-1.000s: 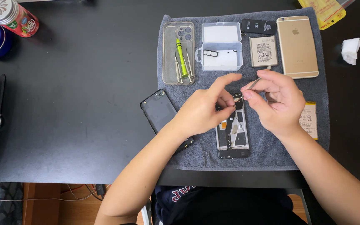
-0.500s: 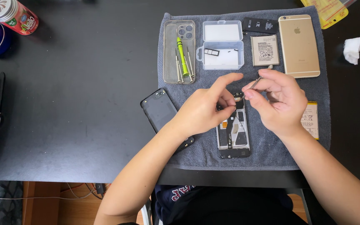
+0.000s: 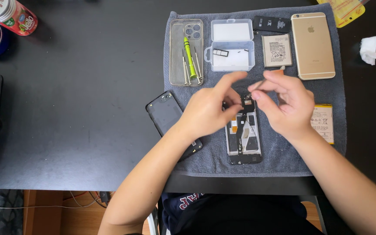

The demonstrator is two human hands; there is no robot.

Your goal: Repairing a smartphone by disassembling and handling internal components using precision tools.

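The opened phone [image 3: 243, 138] lies face down on the grey towel [image 3: 205, 161], back cover off, showing a black and white inside with a small circuit board near its top. The left hand [image 3: 209, 109] hovers over the upper left corner, fingers loosely curled, pinching nothing that shows. The right hand [image 3: 283, 104] pinches a thin metal tool [image 3: 257, 85] above the top end. The dark back cover [image 3: 166, 114] lies just left.
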